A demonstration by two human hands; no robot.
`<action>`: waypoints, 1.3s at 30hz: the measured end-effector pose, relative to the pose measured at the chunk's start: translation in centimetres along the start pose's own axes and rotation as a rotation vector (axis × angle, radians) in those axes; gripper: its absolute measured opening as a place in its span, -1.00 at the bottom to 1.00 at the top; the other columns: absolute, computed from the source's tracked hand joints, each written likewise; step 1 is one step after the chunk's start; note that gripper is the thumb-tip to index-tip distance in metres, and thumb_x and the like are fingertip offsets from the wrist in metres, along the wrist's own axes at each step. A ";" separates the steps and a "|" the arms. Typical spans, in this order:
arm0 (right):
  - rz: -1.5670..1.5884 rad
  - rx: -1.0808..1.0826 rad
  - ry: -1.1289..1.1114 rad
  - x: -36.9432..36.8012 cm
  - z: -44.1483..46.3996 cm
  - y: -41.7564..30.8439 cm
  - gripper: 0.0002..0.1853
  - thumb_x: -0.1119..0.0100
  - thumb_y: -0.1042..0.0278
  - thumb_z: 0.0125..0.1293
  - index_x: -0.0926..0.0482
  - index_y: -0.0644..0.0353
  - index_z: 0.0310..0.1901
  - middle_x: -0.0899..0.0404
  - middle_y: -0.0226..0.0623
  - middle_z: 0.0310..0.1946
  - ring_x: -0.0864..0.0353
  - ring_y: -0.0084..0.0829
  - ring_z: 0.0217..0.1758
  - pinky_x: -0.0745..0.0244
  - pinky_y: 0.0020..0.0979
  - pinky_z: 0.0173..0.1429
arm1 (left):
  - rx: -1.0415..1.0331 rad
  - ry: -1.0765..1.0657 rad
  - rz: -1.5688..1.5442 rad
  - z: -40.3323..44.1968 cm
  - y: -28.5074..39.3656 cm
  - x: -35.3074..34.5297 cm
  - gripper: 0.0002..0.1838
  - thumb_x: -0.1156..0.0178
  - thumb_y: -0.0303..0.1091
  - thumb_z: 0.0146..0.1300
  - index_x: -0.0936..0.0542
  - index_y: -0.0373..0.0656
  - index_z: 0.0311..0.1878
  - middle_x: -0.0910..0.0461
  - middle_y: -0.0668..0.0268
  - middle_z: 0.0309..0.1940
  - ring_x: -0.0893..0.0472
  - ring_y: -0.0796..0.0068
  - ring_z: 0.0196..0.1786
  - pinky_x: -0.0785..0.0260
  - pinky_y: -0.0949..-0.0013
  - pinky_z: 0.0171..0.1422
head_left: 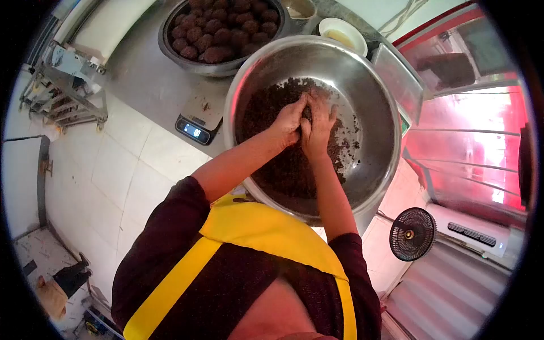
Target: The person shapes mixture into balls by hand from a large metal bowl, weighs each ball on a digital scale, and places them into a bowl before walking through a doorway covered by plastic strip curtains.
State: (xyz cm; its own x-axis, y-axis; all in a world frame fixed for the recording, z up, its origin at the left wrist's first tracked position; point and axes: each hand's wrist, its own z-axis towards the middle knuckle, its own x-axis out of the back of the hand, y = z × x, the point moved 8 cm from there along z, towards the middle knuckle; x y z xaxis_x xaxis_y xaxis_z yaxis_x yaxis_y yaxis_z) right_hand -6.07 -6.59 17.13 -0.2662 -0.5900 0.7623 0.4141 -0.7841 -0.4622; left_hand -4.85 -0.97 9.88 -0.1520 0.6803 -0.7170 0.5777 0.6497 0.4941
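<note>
A large steel bowl (377,96) holds a dark brown crumbly mixture (283,170), spread over its bottom and lower wall. Inside it, my left hand (289,120) and my right hand (318,122) are pressed together, fingers pointing to the far side. Between the palms a bit of dark mixture shows, mostly covered by the fingers; its shape is hidden. Crumbs stick to the skin of both hands. Behind the bowl to the left, a dark round tub (226,69) is heaped with several dark brown balls (222,37).
A digital scale (195,127) with a lit display sits left of the bowl on the steel table (136,76). Behind the bowl stands a white dish (356,35). A black fan (413,234) is at the right, and a metal machine (73,85) at the left.
</note>
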 end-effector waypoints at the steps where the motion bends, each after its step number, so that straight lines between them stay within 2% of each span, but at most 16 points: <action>1: 0.020 0.011 -0.028 -0.3 -0.5 0.3 -0.51 0.04 0.07 0.31 -0.37 0.11 0.22 -0.30 -0.29 0.28 -0.16 -0.20 0.42 0.31 0.02 0.47 | -0.030 0.007 0.062 0.3 0.1 0.5 -0.35 0.04 0.18 0.33 -0.34 -0.18 0.24 -0.36 0.13 0.19 -0.39 0.20 0.20 -0.28 0.09 0.26; 3: 0.057 0.031 -0.082 -0.4 -1.1 0.6 -0.50 -0.07 0.10 0.28 -0.38 0.11 0.21 -0.30 -0.24 0.28 -0.14 -0.21 0.43 0.22 -0.04 0.48 | -0.087 0.019 0.187 0.7 0.3 1.2 -0.33 0.02 0.21 0.31 -0.35 -0.18 0.23 -0.35 0.16 0.20 -0.36 0.22 0.22 -0.23 0.11 0.27; 6: 0.396 -0.231 -0.078 0.9 -1.2 2.3 -0.42 -0.28 0.26 0.15 -0.37 0.14 0.21 -0.37 -0.20 0.22 -0.27 -0.26 0.35 -0.08 -0.19 0.41 | 0.036 -0.137 -0.036 0.3 0.9 -0.7 -0.27 0.05 0.22 0.32 -0.27 -0.24 0.28 -0.32 0.11 0.24 -0.31 0.23 0.29 -0.25 0.13 0.27; 9: 0.656 -0.521 -0.132 2.4 -1.9 4.1 -0.30 -0.43 0.40 -0.01 -0.36 0.18 0.22 -0.46 -0.21 0.10 -0.42 -0.34 0.20 -0.30 -0.36 0.28 | 0.099 -0.186 0.107 -1.2 2.4 -1.2 -0.24 0.06 0.29 0.28 -0.34 -0.27 0.22 -0.40 0.13 0.17 -0.39 0.30 0.23 -0.27 0.23 0.25; 10: 0.902 -0.494 -0.016 2.0 -2.2 5.3 -0.30 -0.45 0.34 0.00 -0.37 0.21 0.21 -0.51 -0.29 0.00 -0.49 -0.41 0.05 -0.36 -0.39 0.20 | 0.058 -0.116 0.333 -0.1 2.5 0.2 -0.31 -0.07 0.14 0.30 -0.30 -0.21 0.28 -0.33 0.15 0.25 -0.35 0.35 0.27 -0.25 0.20 0.26; 13: 1.289 -0.585 0.007 0.7 -3.7 7.2 -0.33 -0.45 0.31 0.02 -0.39 0.25 0.19 -0.50 -0.30 -0.01 -0.50 -0.42 0.03 -0.37 -0.41 0.17 | -0.039 -0.150 1.272 4.5 2.2 2.8 -0.45 -0.15 -0.13 0.29 -0.32 -0.09 0.30 -0.40 0.13 0.19 -0.42 0.32 0.22 -0.20 0.08 0.29; 14: 1.413 -0.626 -0.054 -0.3 -4.4 8.1 -0.35 -0.44 0.24 0.05 -0.41 0.26 0.16 -0.51 -0.30 -0.02 -0.50 -0.43 0.01 -0.40 -0.42 0.12 | -0.405 -0.087 1.396 3.5 3.1 1.6 -0.56 -0.12 -0.40 0.23 -0.42 -0.02 0.21 -0.55 0.11 -0.02 -0.53 0.23 0.09 -0.13 -0.10 0.31; 17: 1.502 -0.725 -0.135 -0.5 -4.7 7.5 -0.23 -0.44 0.17 0.02 -0.32 0.33 0.23 -0.44 -0.20 0.11 -0.45 -0.29 0.15 -0.36 -0.29 0.22 | -0.894 0.041 1.966 1.4 2.0 0.0 -0.53 -0.08 -0.46 0.21 -0.40 0.01 0.23 -0.56 0.12 -0.03 -0.52 0.15 0.11 -0.03 -0.22 0.35; 19: 1.505 -0.775 -0.156 -1.3 -5.3 8.9 -0.31 -0.43 0.18 0.05 -0.37 0.31 0.18 -0.50 -0.24 0.02 -0.50 -0.36 0.04 -0.41 -0.36 0.09 | -0.394 -0.152 2.085 3.7 2.2 0.2 -0.39 -0.09 -0.48 0.20 -0.25 0.08 0.34 -0.36 0.14 0.19 -0.34 0.14 0.28 0.07 -0.31 0.38; 20: 1.507 -0.805 -0.167 -1.7 -6.0 9.6 -0.34 -0.43 0.18 0.07 -0.40 0.30 0.16 -0.53 -0.25 -0.03 -0.52 -0.40 -0.01 -0.44 -0.40 0.03 | -0.134 -0.246 2.112 3.8 2.0 0.4 -0.31 -0.10 -0.49 0.19 -0.17 0.12 0.39 -0.27 0.15 0.30 -0.25 0.13 0.36 0.13 -0.35 0.39; 23: 1.188 -0.906 -0.160 -2.5 -7.2 11.8 -0.33 -0.37 0.09 0.13 -0.38 0.33 0.18 -0.50 -0.20 0.04 -0.48 -0.35 0.06 -0.39 -0.36 0.11 | -0.400 -0.293 1.992 0.1 3.3 -2.4 -0.19 -0.18 -0.38 0.19 -0.01 0.16 0.45 -0.05 0.23 0.42 -0.08 0.16 0.45 0.22 -0.41 0.39; 26: 0.954 -0.925 -0.163 -3.0 -7.5 12.2 -0.30 -0.26 -0.04 0.20 -0.36 0.36 0.20 -0.45 -0.16 0.11 -0.42 -0.32 0.13 -0.31 -0.35 0.20 | -0.601 -0.462 1.909 -1.4 1.5 -3.6 -0.20 -0.23 -0.25 0.18 -0.05 0.13 0.44 -0.14 0.23 0.38 -0.15 0.21 0.43 0.26 -0.39 0.41; 29: 1.080 -1.007 -0.280 -2.2 -6.6 9.6 -0.27 -0.17 -0.13 0.25 -0.35 0.37 0.21 -0.42 -0.14 0.14 -0.37 -0.31 0.18 -0.23 -0.34 0.27 | -0.531 -0.502 2.056 -0.6 0.2 -2.4 -0.19 -0.25 -0.19 0.17 -0.06 0.13 0.44 -0.17 0.25 0.37 -0.17 0.24 0.42 0.33 -0.37 0.42; 33: 1.140 -1.029 -0.353 -0.6 -6.1 8.7 -0.40 -0.12 -0.03 0.32 -0.41 0.36 0.16 -0.51 -0.19 0.02 -0.47 -0.37 0.05 -0.33 -0.36 0.17 | -0.560 -0.448 1.959 -1.2 1.5 -2.2 -0.22 -0.26 -0.19 0.16 -0.10 0.07 0.41 -0.24 0.23 0.29 -0.22 0.18 0.37 0.32 -0.34 0.43; 36: 1.055 -0.866 -0.285 0.4 -4.7 7.5 -0.47 -0.13 0.05 0.33 -0.45 0.37 0.12 -0.55 -0.25 -0.06 -0.52 -0.40 -0.05 -0.40 -0.36 0.10 | -0.534 -0.454 1.983 -1.3 1.5 -1.8 -0.21 -0.30 -0.16 0.11 -0.15 0.01 0.38 -0.28 0.20 0.23 -0.27 0.15 0.33 0.27 -0.35 0.41; 39: 0.828 -0.824 -0.291 0.3 -4.8 8.6 -0.51 -0.18 0.09 0.29 -0.48 0.34 0.07 -0.57 -0.18 -0.06 -0.56 -0.31 -0.04 -0.42 -0.31 0.08 | -0.532 -0.424 1.918 -0.9 1.1 -1.0 -0.22 -0.35 -0.12 0.04 -0.24 -0.04 0.32 -0.31 0.14 0.17 -0.29 0.11 0.29 0.14 -0.21 0.43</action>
State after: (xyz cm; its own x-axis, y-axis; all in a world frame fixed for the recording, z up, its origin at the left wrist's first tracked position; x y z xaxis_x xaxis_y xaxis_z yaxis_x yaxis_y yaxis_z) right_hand -6.80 -14.39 11.20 0.0676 -0.9902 0.1219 -0.3421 -0.1377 -0.9295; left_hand -4.82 -0.60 11.58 0.4488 0.4194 0.7891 -0.5213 -0.5943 0.6124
